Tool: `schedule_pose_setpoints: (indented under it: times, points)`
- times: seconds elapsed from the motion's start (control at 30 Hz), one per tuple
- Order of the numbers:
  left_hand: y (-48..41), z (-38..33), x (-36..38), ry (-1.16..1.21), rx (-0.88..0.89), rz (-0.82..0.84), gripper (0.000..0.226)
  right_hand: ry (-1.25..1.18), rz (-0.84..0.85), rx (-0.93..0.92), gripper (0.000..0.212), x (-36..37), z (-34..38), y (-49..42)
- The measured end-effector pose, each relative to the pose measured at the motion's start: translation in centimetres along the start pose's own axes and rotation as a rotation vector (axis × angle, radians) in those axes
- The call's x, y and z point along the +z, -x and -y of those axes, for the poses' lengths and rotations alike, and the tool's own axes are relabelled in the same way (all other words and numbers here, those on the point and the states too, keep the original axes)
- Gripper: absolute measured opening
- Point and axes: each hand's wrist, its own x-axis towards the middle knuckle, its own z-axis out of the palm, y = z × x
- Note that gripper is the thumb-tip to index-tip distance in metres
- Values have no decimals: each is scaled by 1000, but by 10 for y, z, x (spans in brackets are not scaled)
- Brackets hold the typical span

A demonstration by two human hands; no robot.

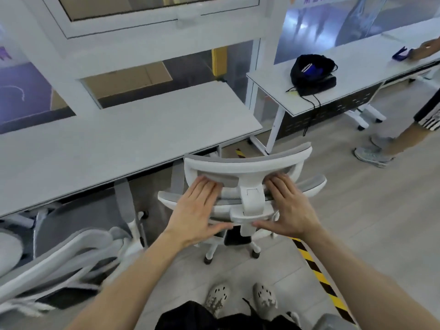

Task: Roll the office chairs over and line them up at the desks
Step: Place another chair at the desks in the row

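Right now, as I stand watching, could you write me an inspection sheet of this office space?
Surface: long white desk; pale wood-look floor.
Job's things: white-framed grey mesh office chair at the desk's right end, its back toward the wearer; another white-and-grey chair, blurred, tucked at that desk, lower left.
Clutter: black drawstring bag on a second white desk.
Hands: left hand and right hand grip the chair's top, either side of the headrest post.
Cables: black cords hang from the bag over the desk edge.
Surroundings: glass partitions; yellow-black floor tape; another person standing at the right.
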Motion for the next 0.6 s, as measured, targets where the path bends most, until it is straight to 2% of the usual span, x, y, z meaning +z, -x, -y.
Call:
schedule_pose_setpoints:
  times: [0.07, 0.17, 0.6]
  points:
    - [-10, -12, 2, -7, -60, -23, 111, -48, -105, -79, 115, 6, -7, -4]
    - [-14, -28, 0, -38, -142, -40, 108, -98, -163, -169, 109, 12, -19, -10]
    - [-17, -80, 1, -76, -376, -73, 104, -135, -128, -353, 114, 19, -65, -25]
